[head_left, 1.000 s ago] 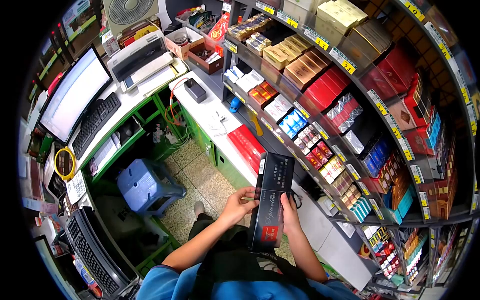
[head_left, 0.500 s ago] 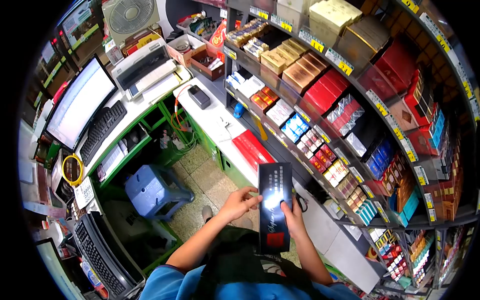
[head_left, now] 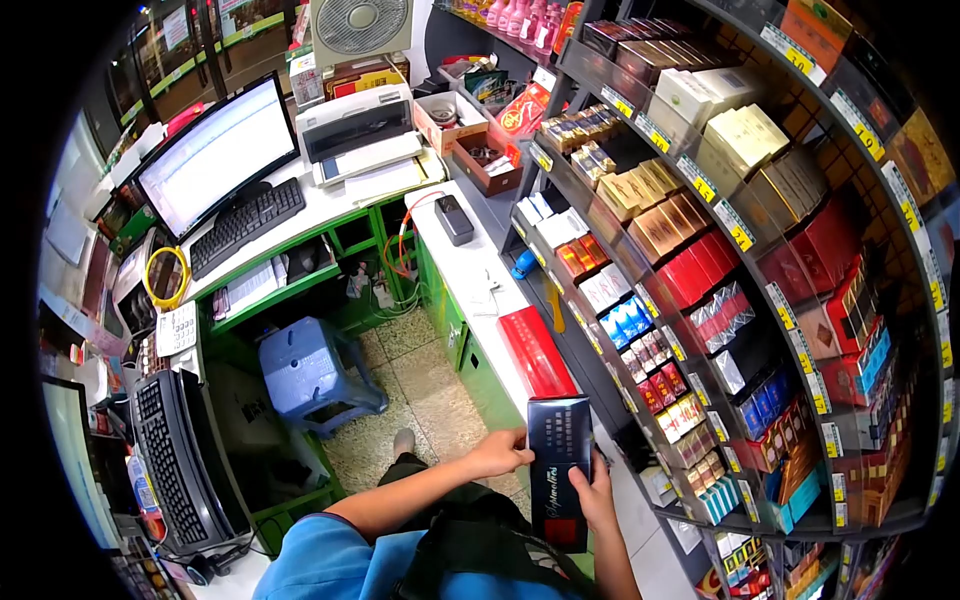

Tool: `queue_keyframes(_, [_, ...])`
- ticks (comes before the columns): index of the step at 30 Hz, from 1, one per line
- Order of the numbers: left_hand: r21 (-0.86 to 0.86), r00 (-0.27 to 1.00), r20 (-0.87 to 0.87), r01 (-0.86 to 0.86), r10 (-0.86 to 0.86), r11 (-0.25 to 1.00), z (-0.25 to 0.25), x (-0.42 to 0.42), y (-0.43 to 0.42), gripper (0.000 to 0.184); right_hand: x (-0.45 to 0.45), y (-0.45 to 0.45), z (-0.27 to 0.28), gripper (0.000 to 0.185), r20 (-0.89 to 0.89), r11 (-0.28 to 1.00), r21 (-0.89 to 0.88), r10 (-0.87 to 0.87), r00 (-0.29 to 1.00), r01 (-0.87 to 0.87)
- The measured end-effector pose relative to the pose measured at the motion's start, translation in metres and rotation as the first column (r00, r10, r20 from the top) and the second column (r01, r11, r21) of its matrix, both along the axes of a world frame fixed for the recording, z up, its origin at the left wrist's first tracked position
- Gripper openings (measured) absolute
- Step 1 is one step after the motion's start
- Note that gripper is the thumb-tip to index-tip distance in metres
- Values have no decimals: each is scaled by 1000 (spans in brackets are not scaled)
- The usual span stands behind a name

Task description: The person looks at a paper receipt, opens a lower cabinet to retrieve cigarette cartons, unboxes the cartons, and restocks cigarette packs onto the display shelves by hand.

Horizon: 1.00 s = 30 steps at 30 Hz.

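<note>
A long black carton (head_left: pixel 560 460) with pale lettering and a red square near its lower end is held in front of my body. My right hand (head_left: pixel 597 490) grips its right side, the thumb lying across the front face and the fingers hidden behind. At the left edge, my left hand (head_left: pixel 502 453) has its fingers curled in and pinched against the carton. Just beyond the carton's upper end, a red carton (head_left: pixel 534 352) lies on the white counter (head_left: pixel 480 262).
Shelves of cigarette packs (head_left: pixel 668 385) rise on the right. A blue stool (head_left: pixel 318 372) stands on the floor to the left. Farther left are a monitor (head_left: pixel 220 155), a keyboard (head_left: pixel 247 228), a printer (head_left: pixel 358 135) and another keyboard (head_left: pixel 178 460). A black device (head_left: pixel 454 220) rests on the counter.
The view has shifted, and the carton with both hands sits lower in it. My left hand's fingers have curled in closer against the carton's left edge; my right hand keeps its grip.
</note>
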<state>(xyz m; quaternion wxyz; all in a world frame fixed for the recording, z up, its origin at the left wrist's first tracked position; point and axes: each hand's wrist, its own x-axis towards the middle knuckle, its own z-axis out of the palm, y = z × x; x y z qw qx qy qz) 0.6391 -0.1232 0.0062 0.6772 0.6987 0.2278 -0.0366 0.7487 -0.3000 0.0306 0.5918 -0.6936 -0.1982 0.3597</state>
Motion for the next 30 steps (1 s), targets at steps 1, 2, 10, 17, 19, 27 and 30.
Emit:
queue_keyframes(1, [-161,994,-57,-101,92,982,1,0,-4,34,1,0,-6,54,86,1000,-27,15,996,-13])
queue_keyframes(2, [-179,985,-90,-161,147,971,-3,0,-7,35,0,1,-8,54,96,1000,-31,6,995,-3])
queue_keyframes(10, [-116,982,18,-187,190,976,-37,-5,-17,29,-2,11,6,54,34,999,-30,30,999,-29])
queue_keyframes(17, [-382,982,6,-174,191,908,-15,-2,-1,37,5,19,6,57,-49,1000,-21,-14,999,13])
queue_keyframes(19, [-353,992,-92,-109,81,929,4,0,8,40,6,22,0,55,-60,999,-10,-48,997,47])
queue_keyframes(27, [-511,1000,-22,9,-23,860,-16,-9,5,37,-5,29,0,57,55,999,17,-46,997,46])
queue_keyframes(30, [-427,999,7,-42,50,903,-30,-13,-3,37,-6,32,1,54,15,998,20,-67,998,67])
